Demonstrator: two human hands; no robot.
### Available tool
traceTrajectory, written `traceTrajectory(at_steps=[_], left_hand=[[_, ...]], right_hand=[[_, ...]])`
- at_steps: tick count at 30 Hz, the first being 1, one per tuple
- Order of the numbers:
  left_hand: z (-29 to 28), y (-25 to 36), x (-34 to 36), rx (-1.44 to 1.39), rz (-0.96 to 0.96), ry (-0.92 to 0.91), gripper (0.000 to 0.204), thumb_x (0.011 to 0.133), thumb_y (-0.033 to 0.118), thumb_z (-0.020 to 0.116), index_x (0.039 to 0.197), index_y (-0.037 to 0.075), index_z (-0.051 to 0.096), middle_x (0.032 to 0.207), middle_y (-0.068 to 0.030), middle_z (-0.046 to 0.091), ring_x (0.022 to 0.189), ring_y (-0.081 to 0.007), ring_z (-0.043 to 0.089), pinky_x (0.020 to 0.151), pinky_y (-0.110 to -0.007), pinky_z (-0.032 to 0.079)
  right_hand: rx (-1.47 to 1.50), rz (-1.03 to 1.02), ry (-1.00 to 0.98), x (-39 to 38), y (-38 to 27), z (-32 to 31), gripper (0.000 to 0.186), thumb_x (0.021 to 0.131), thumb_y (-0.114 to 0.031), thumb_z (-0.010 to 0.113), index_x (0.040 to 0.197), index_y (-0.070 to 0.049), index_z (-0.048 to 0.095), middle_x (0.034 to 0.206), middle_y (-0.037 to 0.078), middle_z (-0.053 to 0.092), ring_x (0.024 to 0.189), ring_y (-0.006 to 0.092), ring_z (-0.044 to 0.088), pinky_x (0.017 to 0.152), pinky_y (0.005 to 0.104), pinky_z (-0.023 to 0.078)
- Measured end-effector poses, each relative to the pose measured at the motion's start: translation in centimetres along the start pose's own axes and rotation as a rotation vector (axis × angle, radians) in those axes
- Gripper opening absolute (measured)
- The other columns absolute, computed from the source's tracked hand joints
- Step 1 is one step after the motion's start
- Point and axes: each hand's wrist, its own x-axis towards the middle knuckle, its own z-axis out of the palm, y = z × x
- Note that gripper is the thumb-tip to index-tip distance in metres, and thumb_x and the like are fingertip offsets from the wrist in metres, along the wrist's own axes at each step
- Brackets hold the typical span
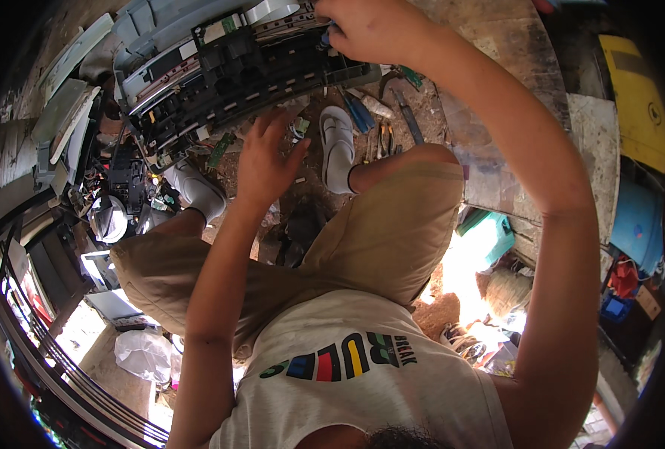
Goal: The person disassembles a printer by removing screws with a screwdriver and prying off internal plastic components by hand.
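Printer chassis (pixel 235 90), stripped to its black workings, lies slantwise just beyond the seated person's feet, and both arms stretch out to it. Watch the right arm: it swings wide, elbow sharply bent, the forearm coming back inward above a wooden board (pixel 489 176) so that the right hand (pixel 374 30) meets the chassis's far right end. That grip is closed, fingers curled about a small blue object (pixel 326 36), mostly hidden by the hand. The left arm runs straighter, between the knees, and the left hand (pixel 269 157) has its back turned up, fingers loosely spread and thumb apart, its grip holding nothing. Those fingertips hover near the chassis's front edge; whether they touch, I can't tell.
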Motion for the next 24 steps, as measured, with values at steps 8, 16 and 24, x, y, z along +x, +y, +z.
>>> traceTrajectory(at_steps=[8,16,24], left_hand=[[2.0,-1.5,5.1,0.388,0.299,0.051,0.078,0.079,0.023,0.074,0.144,0.002,0.035,0.148,-0.0183,0.038,0.137,-0.0364,0.037,0.113,-0.049,0.031],[4.3,-1.7,6.1,0.430,0.264,0.016,0.087,0.078,0.026,0.073,0.147,-0.001,0.028,0.153,-0.0173,0.030,0.143,-0.0329,0.029,0.118,-0.047,0.023],[4.5,-1.2,6.4,0.435,0.271,-0.033,0.089,0.078,0.029,0.074,0.148,0.000,0.026,0.154,-0.0173,0.028,0.144,-0.0329,0.027,0.119,-0.046,0.022]], right_hand=[[-0.138,0.026,-0.450,5.0,-2.9,-1.8,0.020,0.073,-0.015,0.059,0.077,-0.001,0.073,0.078,0.024,0.069,0.079,0.0383,0.070,0.073,0.0463,0.056],[-0.426,-0.290,-0.807,6.3,-0.4,-0.1,0.017,0.076,-0.020,0.062,0.074,-0.006,0.072,0.078,0.015,0.069,0.075,0.0335,0.068,0.067,0.0434,0.054],[-0.749,-0.830,-0.564,4.3,-1.1,-2.2,0.015,0.078,-0.021,0.062,0.072,-0.010,0.071,0.081,0.010,0.066,0.077,0.0305,0.066,0.069,0.0409,0.052]])
